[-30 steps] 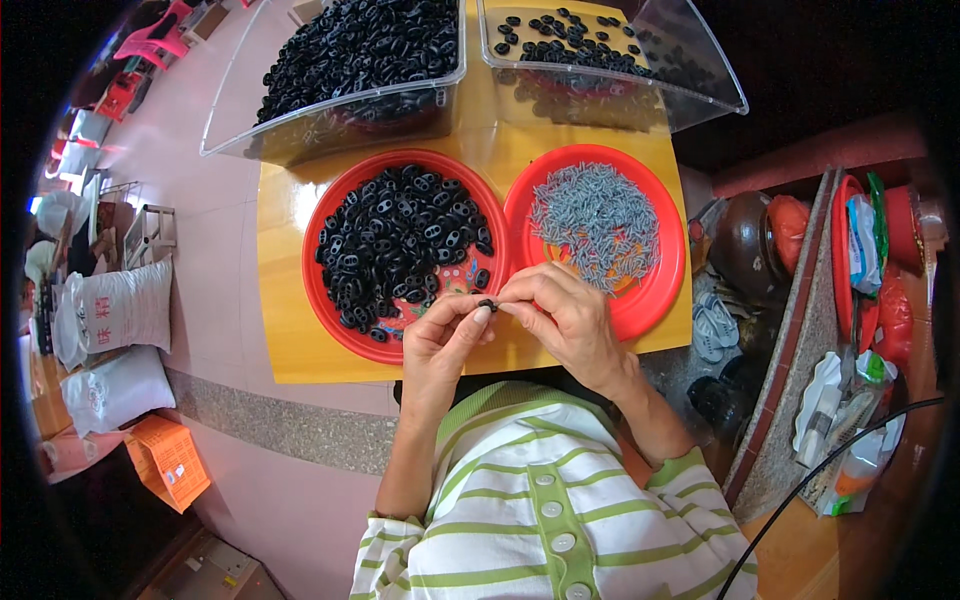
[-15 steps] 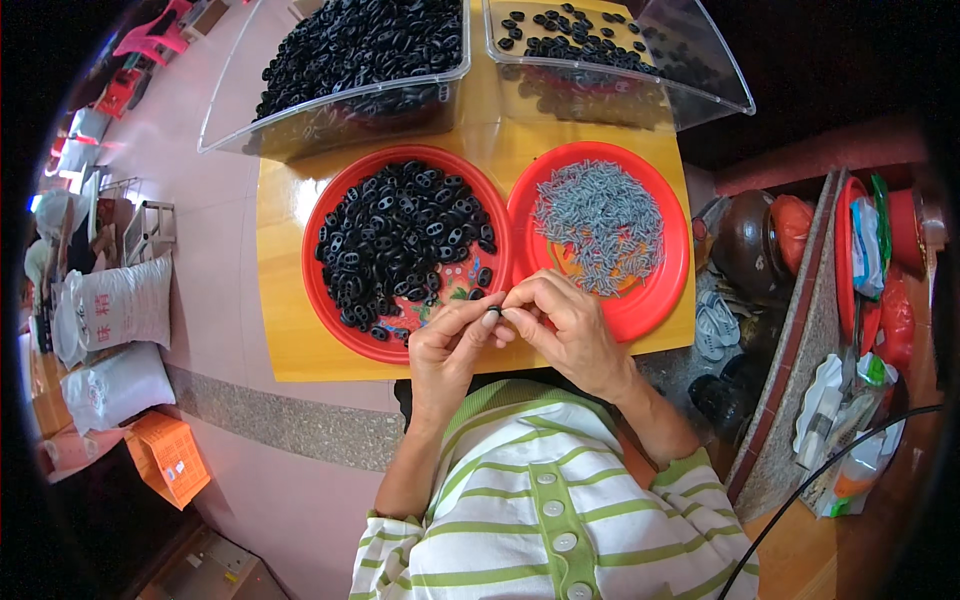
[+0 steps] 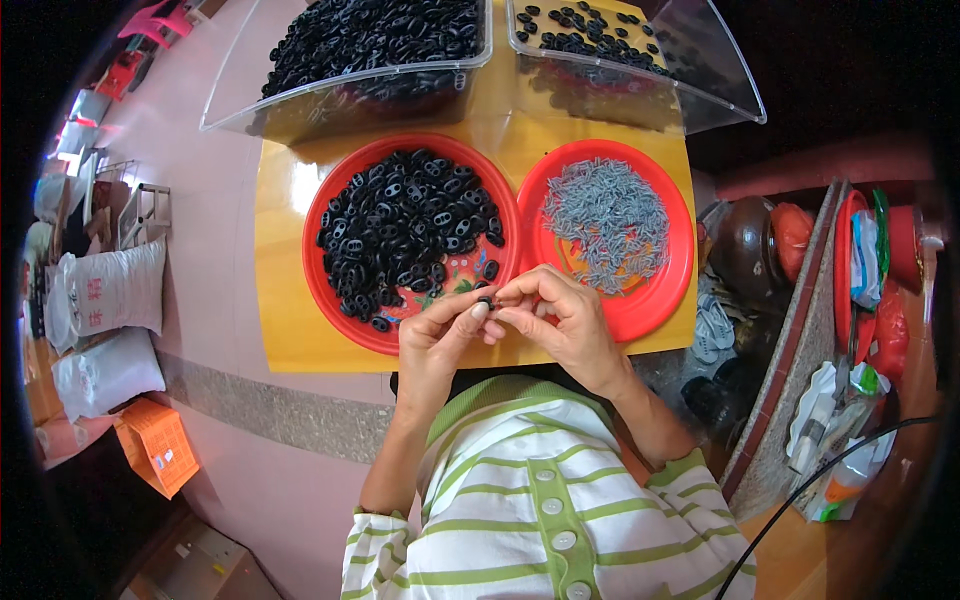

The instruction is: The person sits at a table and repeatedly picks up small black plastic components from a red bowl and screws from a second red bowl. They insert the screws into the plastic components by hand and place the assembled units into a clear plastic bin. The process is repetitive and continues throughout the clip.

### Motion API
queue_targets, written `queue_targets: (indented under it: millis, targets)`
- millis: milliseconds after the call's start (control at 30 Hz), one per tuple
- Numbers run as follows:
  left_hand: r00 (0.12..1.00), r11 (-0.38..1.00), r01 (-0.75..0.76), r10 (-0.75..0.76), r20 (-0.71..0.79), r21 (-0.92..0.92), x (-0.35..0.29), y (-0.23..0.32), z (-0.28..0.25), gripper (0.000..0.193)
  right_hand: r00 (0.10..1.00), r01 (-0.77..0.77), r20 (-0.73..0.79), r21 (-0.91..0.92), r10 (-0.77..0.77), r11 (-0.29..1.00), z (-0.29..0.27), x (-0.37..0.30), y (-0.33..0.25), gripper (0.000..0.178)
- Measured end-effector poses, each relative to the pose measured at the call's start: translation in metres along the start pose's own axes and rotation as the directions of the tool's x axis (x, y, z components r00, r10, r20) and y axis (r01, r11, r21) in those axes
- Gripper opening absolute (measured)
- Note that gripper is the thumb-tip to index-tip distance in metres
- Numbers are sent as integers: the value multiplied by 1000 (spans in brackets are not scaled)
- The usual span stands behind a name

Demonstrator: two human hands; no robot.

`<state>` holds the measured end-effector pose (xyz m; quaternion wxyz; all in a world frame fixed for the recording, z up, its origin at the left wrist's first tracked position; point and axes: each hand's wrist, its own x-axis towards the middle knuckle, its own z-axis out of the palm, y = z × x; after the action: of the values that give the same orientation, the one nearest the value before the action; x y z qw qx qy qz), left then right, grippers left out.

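Note:
Over the near edge of the table my left hand (image 3: pixel 432 335) pinches a small black oval plastic piece (image 3: pixel 485 300) between thumb and fingers. Right beside it is my right hand (image 3: pixel 562 322), its thumb and fingertips pressed together at the piece; whatever they grip is too small to make out. Beyond my left hand, a red plate (image 3: pixel 312 235) holds a heap of similar black two-holed pieces (image 3: pixel 395 215). Another red plate (image 3: pixel 683 235), beyond my right hand, carries a pile of small grey screw-like pins (image 3: pixel 605 215).
Both plates stand on a yellow tabletop (image 3: pixel 283 320). Behind them are a clear bin (image 3: pixel 360 82) full of black pieces and another clear bin (image 3: pixel 600 68) with fewer. White sacks (image 3: pixel 115 290) and an orange basket (image 3: pixel 160 450) lie left; a brown jar (image 3: pixel 745 245) stands right.
My hands stay together around the black piece, with slight finger movement and a small shift left in the picture. The whole view has shifted a little.

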<state>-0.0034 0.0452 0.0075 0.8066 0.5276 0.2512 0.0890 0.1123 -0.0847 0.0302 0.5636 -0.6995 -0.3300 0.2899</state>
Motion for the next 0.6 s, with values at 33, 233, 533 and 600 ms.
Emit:
queue_targets:
  millis: [33,233,533,600]
  targets:
    - [1000,1000,-6,6,-8,-2,0,-1,-1,22,1000,17,5,-43,-17,999,0,1,-1,13]
    - [998,998,-53,53,-16,37,-3,1,1,21,999,33,20,-153,-30,988,2,2,-5,11]
    - [998,998,-66,66,-1,14,-8,-3,12,20,987,-134,-37,321,154,938,17,-16,10,9]
    - [998,998,-56,57,-22,10,-7,-2,9,20,981,-182,8,370,193,911,13,-8,3,11]
